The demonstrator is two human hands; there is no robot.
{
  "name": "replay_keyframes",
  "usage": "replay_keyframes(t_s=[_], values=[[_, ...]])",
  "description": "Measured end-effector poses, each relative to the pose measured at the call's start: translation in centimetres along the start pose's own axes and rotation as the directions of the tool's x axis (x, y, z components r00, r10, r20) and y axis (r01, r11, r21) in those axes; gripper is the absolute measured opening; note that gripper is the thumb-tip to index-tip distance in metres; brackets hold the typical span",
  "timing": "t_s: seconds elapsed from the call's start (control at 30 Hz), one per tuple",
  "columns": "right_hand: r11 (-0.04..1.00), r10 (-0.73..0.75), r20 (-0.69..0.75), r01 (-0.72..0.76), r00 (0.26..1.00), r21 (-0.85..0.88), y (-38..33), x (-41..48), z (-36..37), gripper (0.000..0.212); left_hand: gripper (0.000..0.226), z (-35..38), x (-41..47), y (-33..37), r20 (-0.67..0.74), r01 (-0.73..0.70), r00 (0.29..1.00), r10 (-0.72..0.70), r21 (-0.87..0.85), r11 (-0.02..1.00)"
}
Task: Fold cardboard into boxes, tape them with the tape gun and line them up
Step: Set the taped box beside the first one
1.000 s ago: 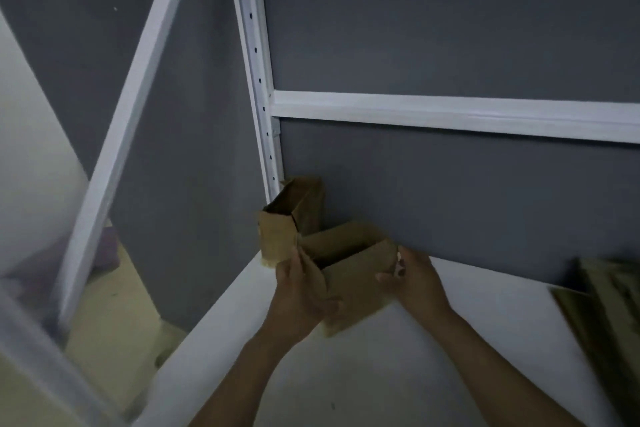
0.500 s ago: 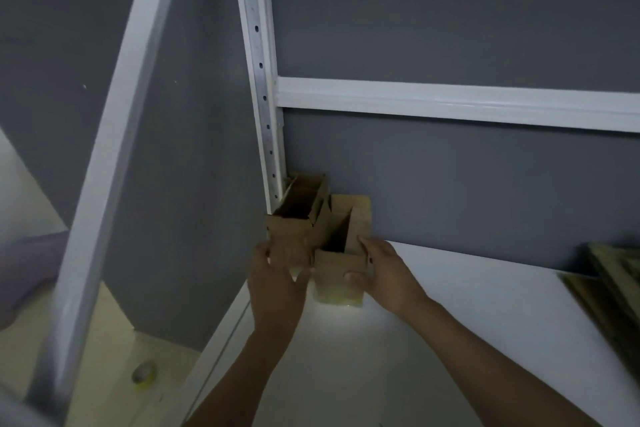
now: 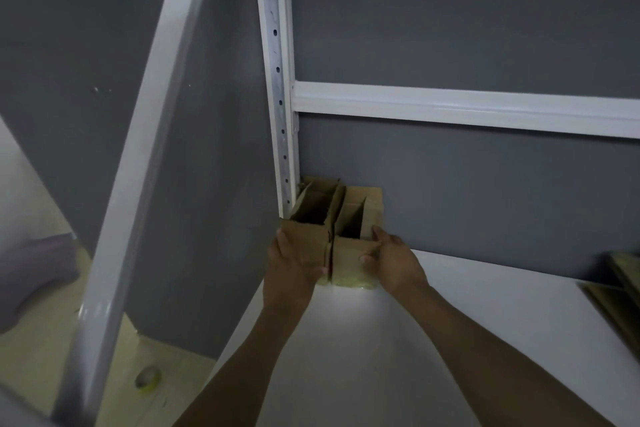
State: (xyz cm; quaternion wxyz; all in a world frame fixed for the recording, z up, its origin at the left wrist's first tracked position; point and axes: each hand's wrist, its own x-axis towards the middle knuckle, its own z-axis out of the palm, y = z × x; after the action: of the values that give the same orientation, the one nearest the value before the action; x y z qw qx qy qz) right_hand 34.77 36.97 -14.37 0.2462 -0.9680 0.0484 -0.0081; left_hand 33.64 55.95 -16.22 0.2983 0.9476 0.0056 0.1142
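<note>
Fingers (image 3: 379, 234) clasp two touching brown open-topped cardboard boxes (image 3: 349, 250).

Two cardboard boxes (image 3: 306, 239), two hands — left hand (image 3: 294, 265), right hand (image 3: 394, 262) — one tape roll (image 3: 147, 380), one flat cardboard stack (image 3: 620, 291)

Plain brown cardboard boxes (image 3: 349, 251), white shelf (image 3: 388, 343), white hole-dotted upright (image 3: 277, 87), dark grey wall (image 3: 450, 17), yellowish tape roll (image 3: 147, 380).
</note>
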Motion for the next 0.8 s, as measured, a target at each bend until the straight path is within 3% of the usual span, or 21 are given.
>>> replay_keyframes(t_s=[0.1,0.17,0.23,0.37,0.43,0.57,0.8], values=[[0.996,-0.012,0.022,0.014,1.0,-0.093,-0.1,-0.4,-0.7,0.067,0.103,-1.1,-1.1,0.6,0.014,-0.018,1.0,0.017,0.08,0.997],[0.997,-0.015,0.02,0.016,1.0,-0.075,0.0,-1.3,-1.5,0.061,0.099,-1.6,-1.7,1.0,-0.035,-0.063,0.997,0.069,0.161,0.985],[0.994,-0.037,-0.004,0.036,0.999,-0.105,0.7,-2.9,-2.6,0.051,0.094,-1.9,-2.5,1.8,0.002,-0.086,0.996,0.088,0.268,0.96],[0.949,-0.148,-0.062,0.124,0.987,-0.29,3.9,-7.0,-5.7,0.044,0.071,-2.8,-6.0,5.9,0.119,-0.069,0.992,0.043,0.227,0.971],[0.928,-0.167,-0.073,0.132,0.983,-0.349,6.1,-9.6,-7.7,0.044,0.06,-2.3,-7.8,8.2,0.119,-0.14,0.987,0.11,0.289,0.947],[0.907,-0.171,-0.084,0.124,0.982,-0.401,11.6,-15.7,-12.5,0.045,0.063,-0.5,-12.4,14.4,0.192,-0.24,0.965,0.178,0.374,0.896],[0.891,-0.116,-0.19,0.018,0.975,-0.454,22.7,-26.8,-21.7,0.044,0.056,4.5,-21.8,27.9,0.265,-0.419,0.901,0.344,0.325,0.848]])
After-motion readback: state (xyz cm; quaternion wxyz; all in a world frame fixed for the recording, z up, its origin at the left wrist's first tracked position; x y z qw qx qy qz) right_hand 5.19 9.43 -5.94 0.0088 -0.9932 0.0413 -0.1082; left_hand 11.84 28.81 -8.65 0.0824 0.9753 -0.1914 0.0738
